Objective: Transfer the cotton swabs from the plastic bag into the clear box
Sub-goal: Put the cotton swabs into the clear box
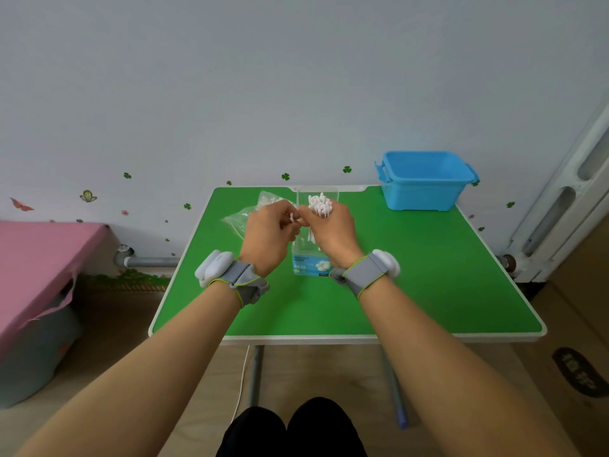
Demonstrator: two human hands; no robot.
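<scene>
At the left of the table (412, 275), a crumpled plastic bag (242, 217) is seen lying flat, with a few white swabs still visible inside its far end. Just right of it, the left hand (267, 237) is held with fingers curled, and what appears to be a single swab is pinched between thumb and fingertips (294, 222). In the centre, the clear box (309, 258) is partly hidden behind both hands. Above it, a bundle of cotton swabs (319, 205) is gripped in the right hand (331, 234), fingers wrapped round the stems, so that the white heads stand out beyond the fingers. The swabs are judged to be very light, thin and smooth, and likely to slip or fan apart; they are best taken round the middle of the stems, kept parallel. At the upper right of the table a blue bin (425, 183) is set well apart.
</scene>
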